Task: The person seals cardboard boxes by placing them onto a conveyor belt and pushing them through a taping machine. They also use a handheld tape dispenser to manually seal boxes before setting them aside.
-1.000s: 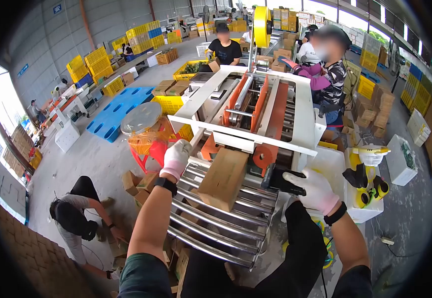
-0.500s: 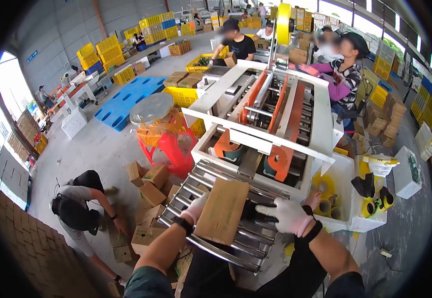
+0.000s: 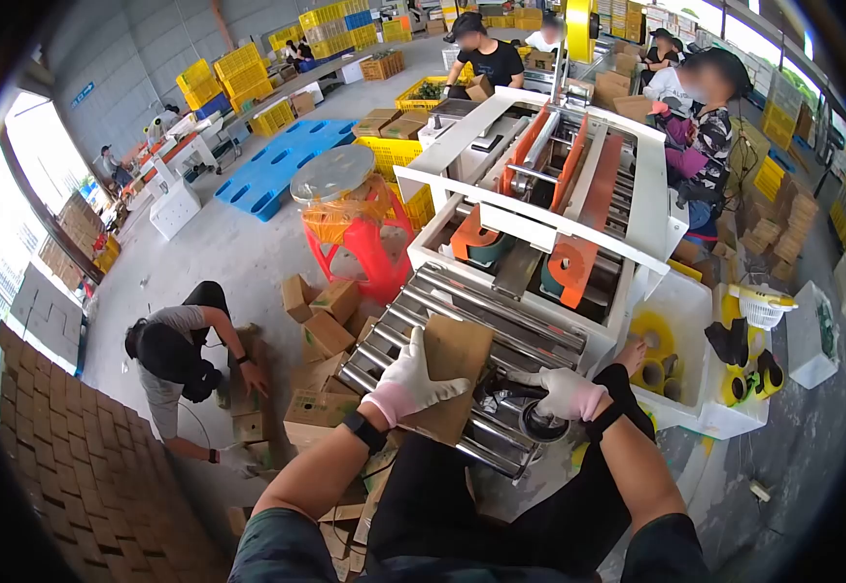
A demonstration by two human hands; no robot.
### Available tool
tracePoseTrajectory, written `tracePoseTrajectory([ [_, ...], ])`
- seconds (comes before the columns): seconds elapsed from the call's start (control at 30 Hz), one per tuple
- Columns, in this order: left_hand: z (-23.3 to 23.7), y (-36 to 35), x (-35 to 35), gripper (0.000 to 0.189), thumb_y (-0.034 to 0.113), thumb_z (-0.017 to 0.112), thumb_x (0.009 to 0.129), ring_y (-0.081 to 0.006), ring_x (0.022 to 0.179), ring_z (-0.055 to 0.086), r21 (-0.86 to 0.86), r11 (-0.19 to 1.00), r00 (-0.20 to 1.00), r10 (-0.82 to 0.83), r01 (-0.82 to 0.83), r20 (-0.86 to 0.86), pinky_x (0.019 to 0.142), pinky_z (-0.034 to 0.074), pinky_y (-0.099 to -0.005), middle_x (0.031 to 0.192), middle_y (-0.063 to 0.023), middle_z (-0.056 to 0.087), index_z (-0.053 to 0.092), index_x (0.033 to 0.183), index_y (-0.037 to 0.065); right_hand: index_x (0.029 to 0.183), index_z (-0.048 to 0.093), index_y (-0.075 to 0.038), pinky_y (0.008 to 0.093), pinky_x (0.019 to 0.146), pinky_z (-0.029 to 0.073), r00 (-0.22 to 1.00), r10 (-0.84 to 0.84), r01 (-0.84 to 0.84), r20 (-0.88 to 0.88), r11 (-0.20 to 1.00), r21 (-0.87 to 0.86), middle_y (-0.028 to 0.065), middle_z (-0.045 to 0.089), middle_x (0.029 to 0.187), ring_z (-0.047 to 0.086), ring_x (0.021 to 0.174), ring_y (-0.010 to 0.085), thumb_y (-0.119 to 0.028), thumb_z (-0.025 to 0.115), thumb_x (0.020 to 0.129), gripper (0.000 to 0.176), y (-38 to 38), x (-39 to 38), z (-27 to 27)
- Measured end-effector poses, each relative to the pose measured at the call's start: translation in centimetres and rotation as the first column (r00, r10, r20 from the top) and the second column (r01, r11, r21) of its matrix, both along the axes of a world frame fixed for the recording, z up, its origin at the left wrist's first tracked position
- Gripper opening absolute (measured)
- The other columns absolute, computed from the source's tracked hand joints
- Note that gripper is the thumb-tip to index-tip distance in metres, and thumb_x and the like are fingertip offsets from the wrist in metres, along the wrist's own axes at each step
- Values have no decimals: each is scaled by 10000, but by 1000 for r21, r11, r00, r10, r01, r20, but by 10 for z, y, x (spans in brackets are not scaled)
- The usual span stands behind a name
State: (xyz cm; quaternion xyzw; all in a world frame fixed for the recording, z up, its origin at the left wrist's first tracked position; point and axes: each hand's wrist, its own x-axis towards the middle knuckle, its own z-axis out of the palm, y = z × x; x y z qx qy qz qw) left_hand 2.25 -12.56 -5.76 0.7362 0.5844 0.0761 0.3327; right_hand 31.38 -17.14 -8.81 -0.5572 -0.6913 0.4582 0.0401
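Note:
A brown cardboard box [image 3: 447, 355] lies tilted on the metal roller conveyor [image 3: 384, 355] in front of me. My left hand [image 3: 411, 384], in a white glove with a pink cuff, rests across the box's left part, its thumb and fingers spread apart. To the right of the box is my right hand [image 3: 564, 394], gloved alike, its fingers pointing left and curled. Under it shows a dark, round-rimmed object [image 3: 543, 424] that I cannot identify; the hand appears closed on part of it. Part of that object is hidden by the glove.
Ahead of the rollers stands a white carton-sealing machine [image 3: 539, 233]. A red stool [image 3: 369, 262] and loose boxes [image 3: 326, 335] are on the left, near a crouching person [image 3: 175, 355]. A foam box [image 3: 680, 330] with yellow tape rolls stands on the right.
My left hand has moved from the box's left edge onto its top, fingers spread. The round dark object shows under my right hand. My view has shifted left.

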Motion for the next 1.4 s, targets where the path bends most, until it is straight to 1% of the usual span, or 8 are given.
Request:
tracePoseTrajectory([
  [0.23, 33, -42, 41, 1218, 687, 735, 643, -444, 1404, 265, 211, 951, 858, -91, 225, -506, 1093, 358, -489, 1552, -275, 182, 213, 1529, 34, 1418, 511, -232, 311, 915, 471, 992, 72, -84, 105, 989, 122, 235, 647, 1149, 640, 1007, 305, -165, 686, 675, 766, -19, 8, 2],
  [0.5, -15, -46, -91, 1067, 366, 844, 645, -459, 1375, 304, 380, 893, 970, 227, -241, 82, 1136, 314, -454, 1517, -307, 226, 284, 1490, 33, 1386, 555, -188, 350, 939, 463, 942, -26, 185, -336, 872, 452, 173, 621, 994, 612, 926, 333, -75, 678, 695, 711, -47, 31, -8],
  [0.67, -14, -84, -143, 749, 376, 792, 761, -390, 1151, 551, 733, 623, 832, 535, -274, -144, 955, 478, -438, 1311, -251, 522, 486, 1331, -3, 1346, 593, -164, 366, 859, 491, 940, 83, 134, -331, 802, 582, 131, 627, 991, 613, 892, 318, -90, 742, 684, 682, -45, 20, -13],
  [0.73, -23, -86, -106, 596, 456, 667, 875, -317, 1017, 620, 140, 892, 866, 363, -429, 344, 891, 509, -420, 1129, -178, 626, 560, 1241, -1, 1330, 609, -167, 362, 849, 494, 945, 121, 98, -305, 784, 613, 124, 625, 1003, 616, 895, 316, -117, 764, 687, 663, -47, 11, -15],
  [0.8, -57, -90, -71, 608, 576, 527, 950, -243, 963, 632, -670, 738, 429, 631, -76, 646, 862, 526, -419, 1082, -123, 628, 583, 1212, 30, 1307, 631, -185, 357, 830, 500, 960, 150, 46, -238, 751, 659, 111, 618, 1024, 621, 897, 310, -159, 793, 690, 639, -47, 6, -14],
  [1.03, -67, -95, 52, 307, 310, 461, 1049, -107, 935, 608, -697, 628, 43, 732, 346, 680, 814, 516, -308, 1052, 12, 629, 567, 1207, 69, 1305, 633, -287, 327, 775, 504, 982, 104, 3, -155, 820, 573, 104, 596, 970, 627, 867, 284, -98, 739, 696, 646, -66, 2, 19],
  [1.23, -46, -65, 48, 130, 162, 564, 987, -67, 667, 553, -557, 829, 494, 506, -52, 707, 567, 455, -196, 798, 31, 590, 609, 993, 40, 1275, 653, -280, 400, 738, 500, 993, 115, -70, -17, 708, 702, 144, 584, 933, 598, 843, 340, -60, 707, 607, 705, -61, 10, 40],
  [1.4, -2, 65, -12, 92, -31, 517, 900, -62, 627, 502, -71, 960, 529, 209, -269, 823, 522, 403, -201, 746, 6, 552, 598, 905, 12, 1221, 680, -242, 421, 636, 468, 996, -66, -13, 64, 584, 812, 136, 538, 829, 568, 722, 334, -44, 673, 625, 628, -54, 69, 72],
])
